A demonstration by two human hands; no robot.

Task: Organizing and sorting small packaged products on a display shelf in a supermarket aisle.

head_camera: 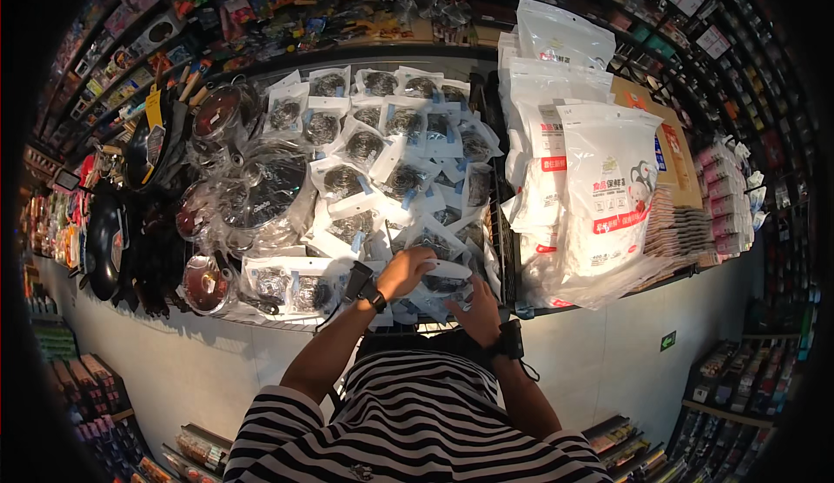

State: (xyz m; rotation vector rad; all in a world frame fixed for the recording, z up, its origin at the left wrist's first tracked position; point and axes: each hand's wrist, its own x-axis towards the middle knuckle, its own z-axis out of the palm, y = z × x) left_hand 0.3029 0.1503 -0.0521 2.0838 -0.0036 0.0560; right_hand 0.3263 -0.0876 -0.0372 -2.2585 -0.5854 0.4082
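My left hand (405, 273) grips the upper left edge of a white-topped clear packet with a dark coil-like item (445, 282) inside. At the packet's right side is my right hand (479, 306), fingers spread and bent; whether it grips the packet cannot be told. Around both hands lie many similar white-edged packets (362, 146), piled on a wire display rack (287, 324). Dark bands with devices sit on both wrists.
Left on the rack are plastic-wrapped pans (267, 190), glass lids (203, 284) and black pans (104, 248). Right of a black wire divider (505, 222) stand large white bags (609, 190) and a cardboard box (677, 151). Stocked shelves (260, 46) rise behind.
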